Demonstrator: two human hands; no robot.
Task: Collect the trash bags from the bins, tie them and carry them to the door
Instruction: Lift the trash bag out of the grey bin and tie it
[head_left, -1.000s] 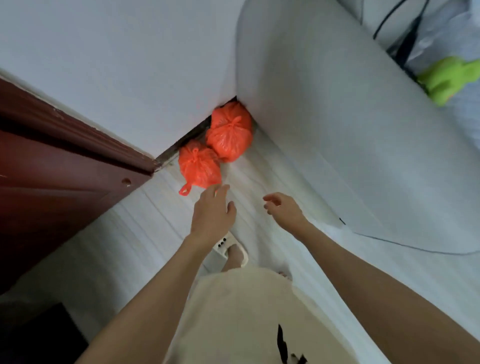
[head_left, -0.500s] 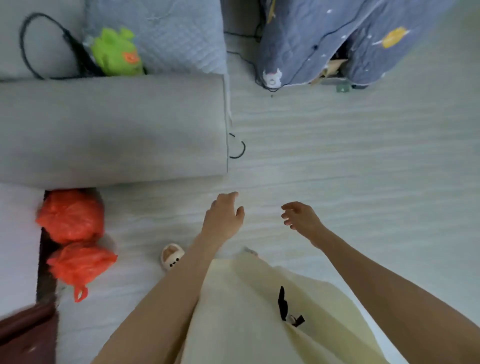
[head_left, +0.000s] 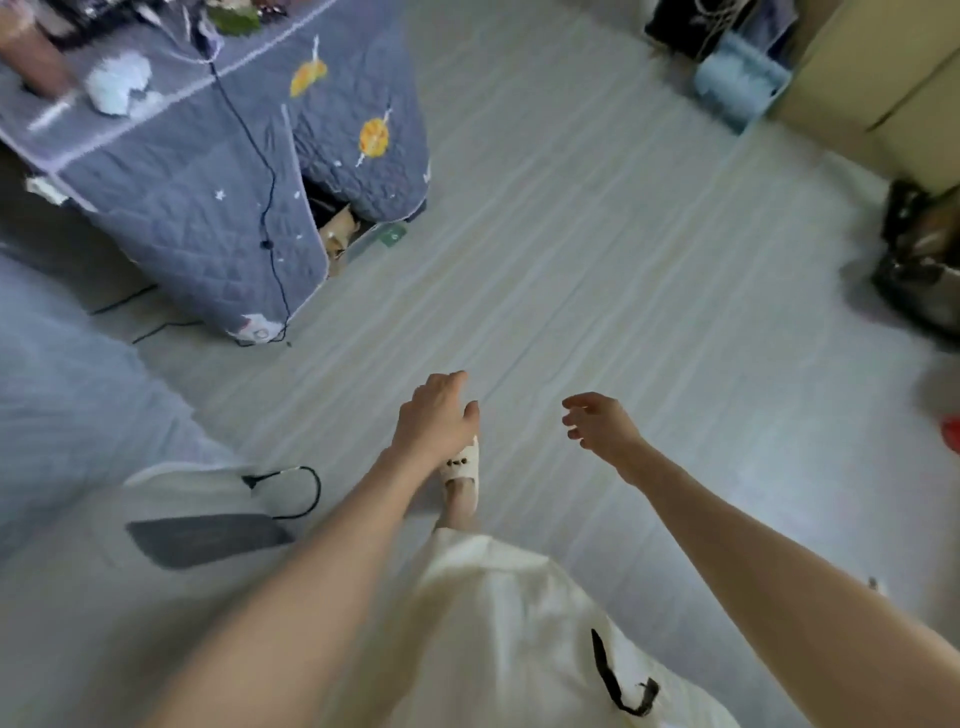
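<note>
Nearest the camera a pale garment (head_left: 498, 639) with a dark strap hangs over the legs, and both bare forearms reach out ahead of it; the left hand (head_left: 435, 415) is held palm-down with fingers loosely extended, the right hand (head_left: 597, 422) hangs with fingers slackly curled, the two hands are apart and neither holds anything. Just under the left hand a foot in a white slipper (head_left: 462, 475) steps on the floor (head_left: 597, 249), pale grey boards with lengthwise grain. No trash bag is in either hand and none can be made out with certainty; a small red patch (head_left: 951, 435) at the right edge of the floor may be one, but it is cut off and too blurred to tell. As a judgement, the risk from here is underfoot: a black cable (head_left: 304, 493) loops on the floor just beside a dark flat mat (head_left: 208, 538) near the left foot's path, and a loose slipper or the hanging garment could catch on it mid-stride, all the more since the frame is smeared by quick motion. Further off at the left stands a table draped in a grey-blue quilted cover (head_left: 208, 171) with planet motifs, a thin cord trailing down it. At the far right edge sit a dark bag-like heap (head_left: 919, 270), a light blue item (head_left: 740, 83) and a beige cabinet (head_left: 878, 67)
</note>
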